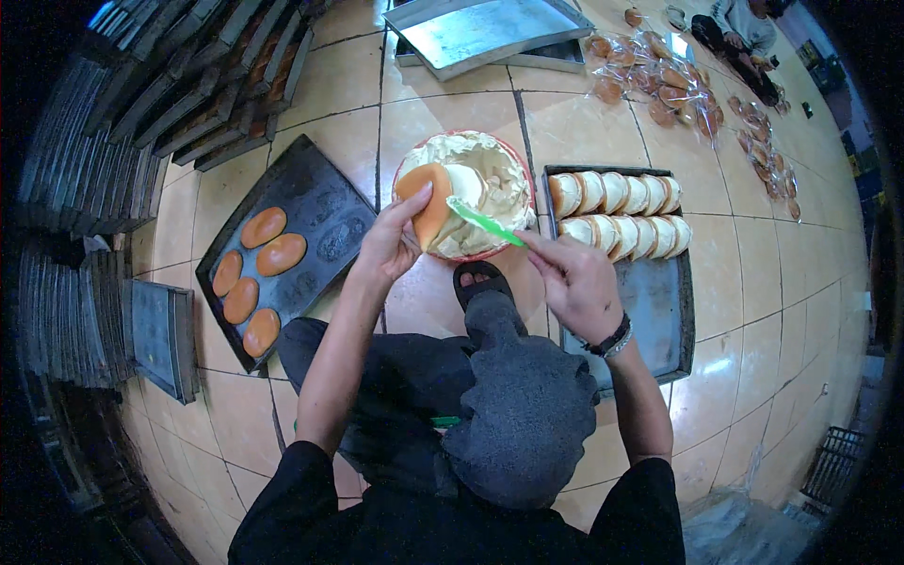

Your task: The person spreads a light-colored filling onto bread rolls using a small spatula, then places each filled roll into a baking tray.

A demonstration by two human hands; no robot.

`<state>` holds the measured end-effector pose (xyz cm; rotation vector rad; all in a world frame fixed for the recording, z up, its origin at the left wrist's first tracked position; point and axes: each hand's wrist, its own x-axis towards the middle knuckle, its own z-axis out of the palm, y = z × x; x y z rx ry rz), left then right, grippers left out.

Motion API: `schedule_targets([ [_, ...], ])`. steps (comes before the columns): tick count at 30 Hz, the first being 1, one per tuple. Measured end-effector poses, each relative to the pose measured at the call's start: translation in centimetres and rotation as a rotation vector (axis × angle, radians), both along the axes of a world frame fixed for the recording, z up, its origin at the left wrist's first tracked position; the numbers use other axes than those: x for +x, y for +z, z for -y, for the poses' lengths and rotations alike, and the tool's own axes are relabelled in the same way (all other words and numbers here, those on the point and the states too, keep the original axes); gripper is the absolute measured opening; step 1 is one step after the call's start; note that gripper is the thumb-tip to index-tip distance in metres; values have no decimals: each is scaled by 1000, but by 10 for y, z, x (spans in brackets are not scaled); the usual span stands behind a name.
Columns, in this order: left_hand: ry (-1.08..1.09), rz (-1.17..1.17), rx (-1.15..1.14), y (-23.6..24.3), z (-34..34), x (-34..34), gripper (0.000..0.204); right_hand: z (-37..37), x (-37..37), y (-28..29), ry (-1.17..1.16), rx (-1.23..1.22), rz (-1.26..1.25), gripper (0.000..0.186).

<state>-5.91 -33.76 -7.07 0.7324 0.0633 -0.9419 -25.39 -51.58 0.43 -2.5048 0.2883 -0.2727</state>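
My left hand (394,240) grips a golden-brown bun (426,209), with pale cream on its right side. In my right hand (579,287) is the handle of a green spatula (488,224); its cream-smeared blade reaches to the bun. Both are over a round red-rimmed tub (482,255) of pale cream (507,184). Left of the tub, a dark tray (315,202) lies at a slant, with several plain buns (281,254) on it. To the right, another dark tray (650,311) holds two rows of cream-filled buns (626,235) in its far half.
Tall stacks of trays (85,151) line the left side, with one tray (162,334) on edge beside them. More metal trays (490,33) lie beyond the tub. Bagged buns (659,80) are on the tiled floor at the far right, near another person (744,42).
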Motion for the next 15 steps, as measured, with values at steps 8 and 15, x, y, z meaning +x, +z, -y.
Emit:
schedule_targets([
  [8, 56, 192, 50, -14, 11, -15, 39, -6, -20, -48, -130, 508, 64, 21],
  [15, -535, 341, 227, -69, 30, -76, 47, -12, -34, -125, -370, 668, 205, 65],
])
